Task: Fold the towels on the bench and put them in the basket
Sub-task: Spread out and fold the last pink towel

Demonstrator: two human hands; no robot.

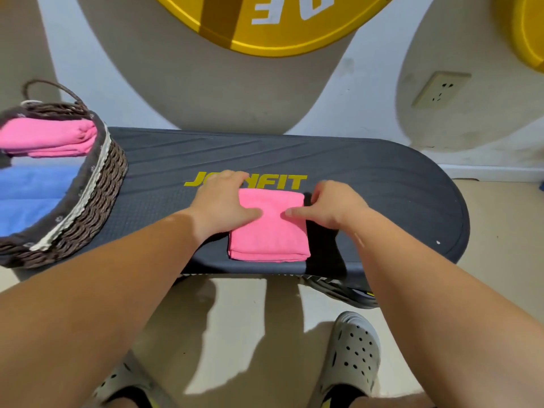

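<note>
**Folded pink towel lies ready near the bench's front edge**

The pink towel (269, 237) sits on the bench (382, 187), its near fold just short of the front edge, about midway along. It is soft, thin cloth, surely light and limp. Lifted by one corner, the layers would likely sag open and the fold be lost. The safer hold, I judge, is from both short sides at once, fingers slid beneath and thumbs on top, so the stack is carried flat. The bench's textured top should give some grip, so the cloth may drag rather than slide. The towel is a bright, even pink, folded to a neat rectangle several layers thick, with the layer edges showing along the near side and the top smooth.

The left hand (222, 203) lies on the towel's far left part, fingers mostly straight and reaching over the far edge, thumb flat on the cloth. The right hand (335, 206) rests at the far right corner, thumb on top, fingers curled down beside the edge; whether they pinch any cloth I cannot tell.

Farther off, at the bench's left end, stands the woven basket (97, 184), with a second pink towel (50, 136) and a blue towel (29, 195) inside.
</note>
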